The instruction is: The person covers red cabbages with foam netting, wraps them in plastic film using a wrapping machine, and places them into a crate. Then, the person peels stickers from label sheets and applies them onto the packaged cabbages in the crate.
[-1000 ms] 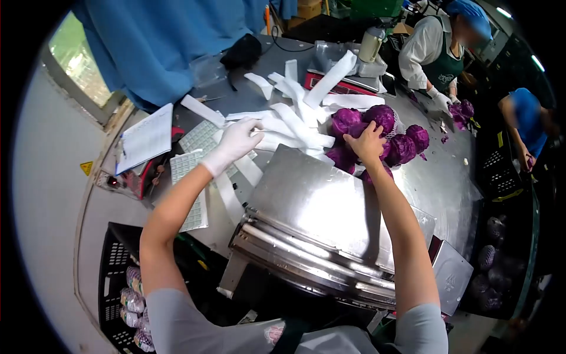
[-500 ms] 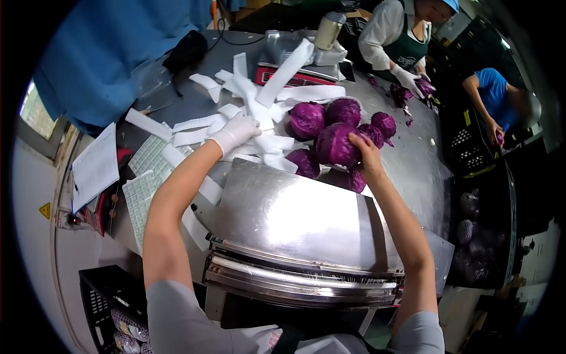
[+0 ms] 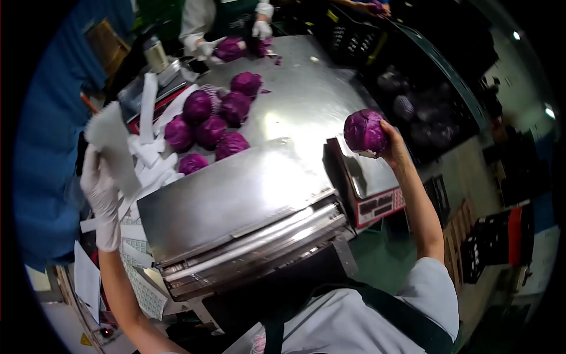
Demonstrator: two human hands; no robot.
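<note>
While my right grip [image 3: 394,146] clamps a bare purple cabbage [image 3: 363,131] at two o'clock, my gloved left grip [image 3: 99,184] is clasped on a white foam strip [image 3: 113,144] at nine o'clock. One of each is picked up, held well apart, the foam not around the cabbage; several more cabbages [image 3: 210,131] are left on the tabletop [image 3: 295,76] at ten o'clock, beside loose strips [image 3: 148,106]. Whether my cabbage touches the scale [image 3: 364,174], I cannot tell.

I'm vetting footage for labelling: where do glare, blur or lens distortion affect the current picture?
Head view: glare washes out patches of the metal cover and tabletop; same view: the white strip in the left hand looks soft, perhaps from motion, while the cabbage in the right hand reads clearly; same view: wide-angle bending, black corners.
</note>
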